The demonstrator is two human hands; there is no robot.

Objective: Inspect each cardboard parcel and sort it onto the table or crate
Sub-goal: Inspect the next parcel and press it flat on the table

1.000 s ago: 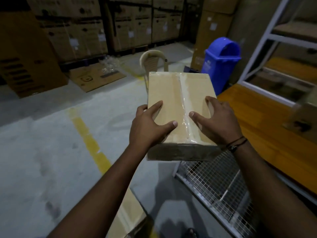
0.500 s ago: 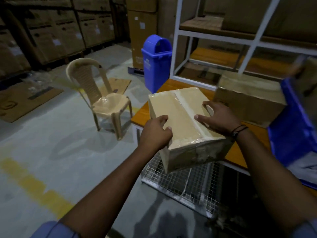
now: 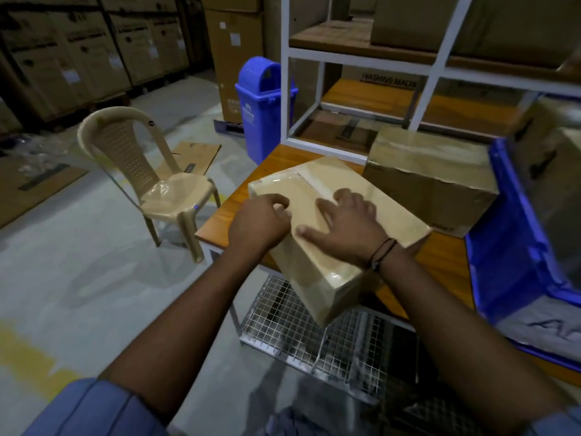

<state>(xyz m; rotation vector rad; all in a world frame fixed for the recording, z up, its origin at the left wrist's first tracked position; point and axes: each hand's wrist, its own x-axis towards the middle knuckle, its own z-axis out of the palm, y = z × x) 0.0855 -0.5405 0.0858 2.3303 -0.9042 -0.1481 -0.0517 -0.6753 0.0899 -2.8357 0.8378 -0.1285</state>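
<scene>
Left hand [image 3: 261, 225] curls its fingers over the left top edge of the taped cardboard parcel [image 3: 317, 180]; thumb hidden, so we read it as a grasp. Right hand [image 3: 345, 228] lies splayed flat on the top face, pressing. Parcel is directly under both palms, tilted over the near-left corner of the wooden table [image 3: 440, 265], its near end overhanging the wire-mesh crate [image 3: 298, 325].

Judgement: stiff box, moderate weight, with 2 hands on it. Glossy tape wrap is likely slippery under flat palms. Best hold: 2 opposite side edges, fingers hooked under the base.
</scene>
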